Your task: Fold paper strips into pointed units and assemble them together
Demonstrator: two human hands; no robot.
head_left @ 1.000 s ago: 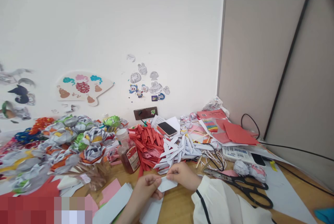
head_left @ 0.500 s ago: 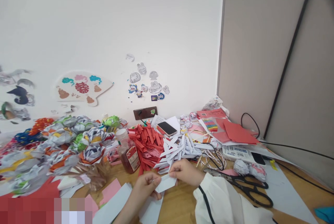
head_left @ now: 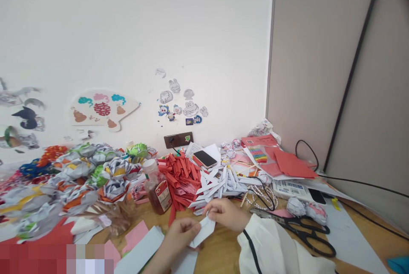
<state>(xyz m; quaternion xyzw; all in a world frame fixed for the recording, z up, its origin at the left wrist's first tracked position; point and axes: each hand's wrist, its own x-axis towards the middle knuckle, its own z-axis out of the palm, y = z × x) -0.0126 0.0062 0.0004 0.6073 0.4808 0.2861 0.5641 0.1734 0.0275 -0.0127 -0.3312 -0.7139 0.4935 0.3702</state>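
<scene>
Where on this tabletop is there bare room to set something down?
Bare wood of the tabletop shows below the right hand in the picture, between the flat white sheet and the white sleeve. A smaller patch lies between the bottle, the pink paper and the left hand. Toward the wall it is crowded: paper flowers, red strips, white strips.

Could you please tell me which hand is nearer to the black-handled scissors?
The right hand: it is to the left of the scissors, near the blade end. The left hand is farther left, at the white paper's other end.
</scene>
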